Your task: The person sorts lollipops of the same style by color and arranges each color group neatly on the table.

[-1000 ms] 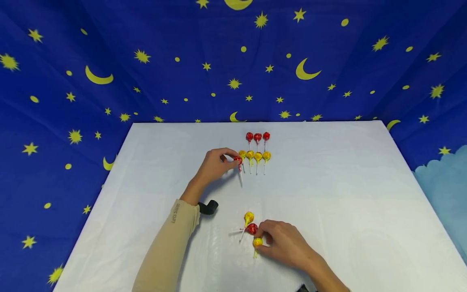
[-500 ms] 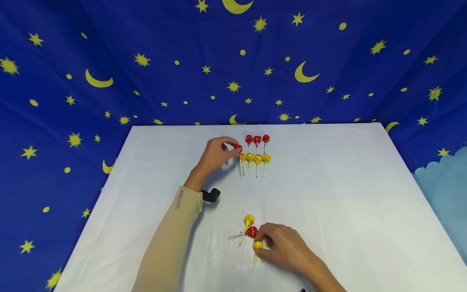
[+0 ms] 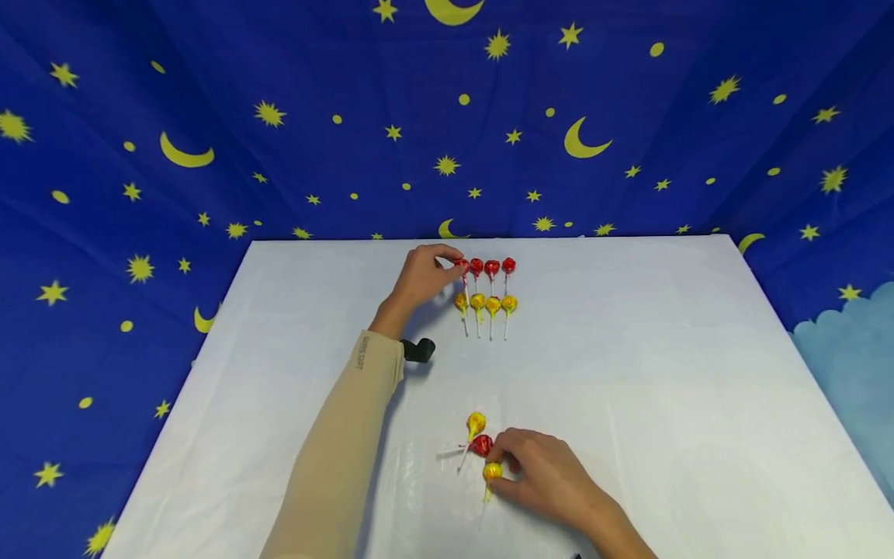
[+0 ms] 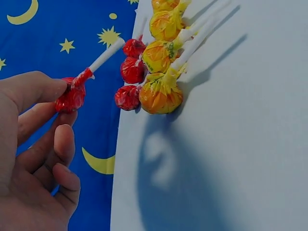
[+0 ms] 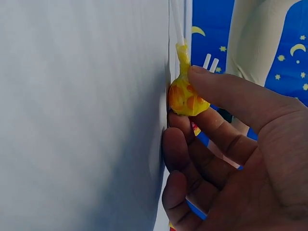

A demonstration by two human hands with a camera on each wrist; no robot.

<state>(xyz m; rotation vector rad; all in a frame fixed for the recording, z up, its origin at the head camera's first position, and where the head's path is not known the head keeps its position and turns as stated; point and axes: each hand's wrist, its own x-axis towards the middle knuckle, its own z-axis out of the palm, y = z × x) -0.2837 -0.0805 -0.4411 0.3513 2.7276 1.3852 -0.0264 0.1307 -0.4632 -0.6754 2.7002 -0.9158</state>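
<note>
My left hand [image 3: 421,277] pinches a red lollipop [image 4: 72,100] by its wrapped head, thumb on one side and fingers on the other. It hovers at the left end of a row of red lollipops [image 3: 492,268], above the yellow lollipops [image 3: 493,305] lined up in front of them. Low in the head view, my right hand [image 3: 548,472] has a yellow lollipop [image 5: 185,98] between thumb and fingers, close against the tabletop. Beside those fingers lie a red lollipop [image 3: 482,445] and another yellow lollipop [image 3: 476,422], their sticks crossing.
A white table [image 3: 663,349] spreads under everything. Behind and to the sides hangs a blue cloth [image 3: 363,93] with yellow moons and stars. A black wrist mount [image 3: 419,350] sticks out from the left sleeve [image 3: 335,450].
My left hand has carried the red lollipop away from me, from beside the yellow row up to the left end of the red row. The right hand has stayed nearly still with its yellow lollipop.
</note>
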